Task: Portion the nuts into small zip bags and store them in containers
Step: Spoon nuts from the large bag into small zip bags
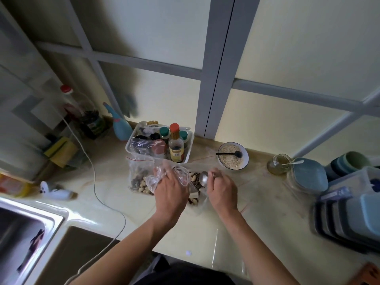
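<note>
My left hand [171, 190] pinches a small zip bag [176, 175] by its mouth to hold it agape above the nuts [194, 178] heaped on the worktop [115, 177], while my right hand's [223, 188] grip closes around a metal spoon [204, 178], bowl angled bagward for scooping.

Orange-capped bottle [176, 144]; blue lids [310, 174]; white bowl [233, 155]; perhaps tan nuts [145, 185]

Soft daylight glows through the frosted window panes [308, 48], leaving the upper left corner dim. The glossy tabletop [115, 194] carries pale glare. Wide-angle distortion bends the frame edges, and motion blur smears the outer objects.
</note>
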Demonstrator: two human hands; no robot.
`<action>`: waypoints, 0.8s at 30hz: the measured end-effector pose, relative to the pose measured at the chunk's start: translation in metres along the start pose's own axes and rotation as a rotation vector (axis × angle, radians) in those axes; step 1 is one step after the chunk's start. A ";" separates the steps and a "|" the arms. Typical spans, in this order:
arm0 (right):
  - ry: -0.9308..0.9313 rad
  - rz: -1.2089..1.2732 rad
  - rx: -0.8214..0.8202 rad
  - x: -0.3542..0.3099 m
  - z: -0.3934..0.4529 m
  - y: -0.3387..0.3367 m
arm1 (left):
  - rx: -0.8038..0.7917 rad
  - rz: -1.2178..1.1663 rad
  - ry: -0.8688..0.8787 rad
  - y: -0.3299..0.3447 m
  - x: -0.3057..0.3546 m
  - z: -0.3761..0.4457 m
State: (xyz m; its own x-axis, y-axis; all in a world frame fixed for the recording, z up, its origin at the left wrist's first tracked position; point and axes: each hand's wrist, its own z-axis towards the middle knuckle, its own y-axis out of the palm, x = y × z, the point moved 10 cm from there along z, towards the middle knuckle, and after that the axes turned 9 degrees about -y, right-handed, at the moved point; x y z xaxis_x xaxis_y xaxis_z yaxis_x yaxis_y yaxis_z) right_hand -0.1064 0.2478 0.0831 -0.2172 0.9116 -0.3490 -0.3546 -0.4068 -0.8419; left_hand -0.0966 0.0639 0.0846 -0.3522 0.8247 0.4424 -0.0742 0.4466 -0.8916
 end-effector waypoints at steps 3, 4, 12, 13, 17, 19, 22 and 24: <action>-0.019 -0.031 -0.090 -0.005 -0.007 0.014 | 0.012 0.019 -0.010 -0.003 -0.008 -0.003; -0.018 -0.048 -0.103 -0.005 -0.007 0.015 | 0.021 0.021 -0.006 -0.004 -0.010 -0.004; -0.001 0.091 -0.165 -0.005 -0.012 0.023 | 0.061 0.059 0.109 -0.017 0.023 -0.016; -0.013 0.127 -0.185 -0.005 -0.013 0.027 | 0.045 0.078 0.108 -0.016 0.026 -0.018; -0.100 0.266 -0.241 -0.013 -0.018 0.034 | 0.037 0.192 0.171 -0.010 0.041 -0.029; -0.134 0.311 -0.225 -0.017 -0.021 0.032 | 0.047 0.216 0.205 -0.008 0.047 -0.033; -0.169 0.347 -0.195 -0.021 -0.022 0.026 | -0.029 0.177 0.126 -0.007 0.043 -0.022; -0.211 0.326 -0.227 -0.027 -0.021 0.029 | -0.050 0.161 0.086 -0.009 0.041 -0.010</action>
State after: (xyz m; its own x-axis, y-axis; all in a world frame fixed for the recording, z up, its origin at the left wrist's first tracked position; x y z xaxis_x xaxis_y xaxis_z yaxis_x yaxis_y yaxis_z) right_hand -0.0916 0.2128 0.0598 -0.4734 0.6964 -0.5394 -0.0336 -0.6261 -0.7790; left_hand -0.1005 0.0969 0.1118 -0.2749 0.9125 0.3029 0.0244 0.3216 -0.9466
